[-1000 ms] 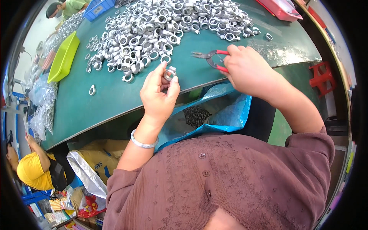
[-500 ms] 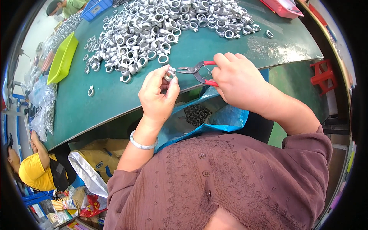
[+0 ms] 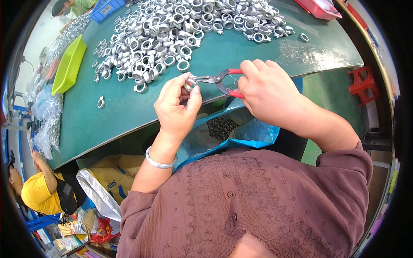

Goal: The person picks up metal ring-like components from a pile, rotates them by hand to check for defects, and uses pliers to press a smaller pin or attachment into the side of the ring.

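Between the thumb and fingers of my left hand (image 3: 177,102) is a small silver metal ring (image 3: 189,84) with a lug on its rim. My right hand (image 3: 269,89) grips red-handled pliers (image 3: 223,81), whose pointed jaws reach left to the lug of the ring. Whether the jaw tips touch the lug or close on it is too small to tell. A large heap of similar rings (image 3: 161,38) lies on the green table (image 3: 124,116) beyond my hands. One lone ring (image 3: 101,102) lies to the left and another (image 3: 304,37) to the right of the heap.
Below the table edge, an open blue bag (image 3: 254,139) holds dark small parts (image 3: 220,127). A yellow-green tray (image 3: 69,64), a blue bin (image 3: 104,9) and a pink bin (image 3: 318,9) stand around the table. A person in yellow (image 3: 41,193) works at left; a red stool (image 3: 363,86) stands at right.
The plier jaws have come slightly closer to the ring's lug. My left hand stays nearly still with the ring. The person in yellow has raised a hand a little.
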`<state>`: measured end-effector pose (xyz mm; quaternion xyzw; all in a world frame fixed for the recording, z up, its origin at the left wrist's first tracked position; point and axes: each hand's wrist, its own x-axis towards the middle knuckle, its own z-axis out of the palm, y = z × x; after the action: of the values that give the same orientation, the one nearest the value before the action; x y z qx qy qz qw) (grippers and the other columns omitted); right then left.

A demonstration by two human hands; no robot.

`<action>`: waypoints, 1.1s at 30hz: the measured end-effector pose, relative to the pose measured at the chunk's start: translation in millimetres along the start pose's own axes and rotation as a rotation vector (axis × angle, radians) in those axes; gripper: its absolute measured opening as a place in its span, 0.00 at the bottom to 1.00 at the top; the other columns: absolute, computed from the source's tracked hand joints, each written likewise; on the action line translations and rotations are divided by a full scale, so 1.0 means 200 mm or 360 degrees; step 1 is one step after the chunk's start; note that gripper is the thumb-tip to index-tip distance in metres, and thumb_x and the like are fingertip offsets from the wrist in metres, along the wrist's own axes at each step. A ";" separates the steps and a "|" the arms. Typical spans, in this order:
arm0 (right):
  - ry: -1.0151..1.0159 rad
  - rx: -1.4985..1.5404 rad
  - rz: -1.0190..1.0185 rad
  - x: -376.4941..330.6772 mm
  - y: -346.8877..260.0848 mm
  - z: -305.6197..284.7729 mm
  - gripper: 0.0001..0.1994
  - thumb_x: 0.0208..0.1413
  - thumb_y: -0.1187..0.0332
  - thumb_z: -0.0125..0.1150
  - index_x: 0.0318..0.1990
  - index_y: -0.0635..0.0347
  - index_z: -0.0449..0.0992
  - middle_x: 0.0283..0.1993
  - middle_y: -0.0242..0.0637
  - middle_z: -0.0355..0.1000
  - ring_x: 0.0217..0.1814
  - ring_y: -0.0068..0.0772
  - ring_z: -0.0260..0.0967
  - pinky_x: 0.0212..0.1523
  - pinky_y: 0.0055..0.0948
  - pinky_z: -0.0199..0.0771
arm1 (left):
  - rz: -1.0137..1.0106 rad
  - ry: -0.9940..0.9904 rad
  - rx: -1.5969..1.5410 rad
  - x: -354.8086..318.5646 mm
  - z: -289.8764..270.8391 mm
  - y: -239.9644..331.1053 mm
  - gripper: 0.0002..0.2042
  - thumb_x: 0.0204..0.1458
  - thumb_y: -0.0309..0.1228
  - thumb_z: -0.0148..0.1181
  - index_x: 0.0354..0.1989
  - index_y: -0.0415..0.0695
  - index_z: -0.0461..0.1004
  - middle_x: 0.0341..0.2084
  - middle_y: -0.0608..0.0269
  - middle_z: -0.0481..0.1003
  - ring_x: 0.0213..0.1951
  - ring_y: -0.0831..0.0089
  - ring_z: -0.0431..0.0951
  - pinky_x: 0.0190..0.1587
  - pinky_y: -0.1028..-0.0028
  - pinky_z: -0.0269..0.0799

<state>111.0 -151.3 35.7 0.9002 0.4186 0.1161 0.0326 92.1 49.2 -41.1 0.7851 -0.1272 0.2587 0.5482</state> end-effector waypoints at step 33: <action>-0.0084 -0.0111 -0.0047 0.03 0.00 -0.01 0.07 0.41 0.70 0.53 0.23 0.63 0.75 0.31 0.41 0.65 0.36 0.37 0.65 0.34 0.30 0.64 | 0.0048 0.0068 0.0183 0.02 0.01 0.01 0.12 0.45 0.18 0.57 0.40 0.34 0.72 0.27 0.66 0.70 0.23 0.86 0.70 0.24 0.88 0.66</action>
<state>114.0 -146.7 37.9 0.8949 0.4265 0.1064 0.0766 94.6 46.0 -38.7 0.8075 -0.1121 0.2906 0.5009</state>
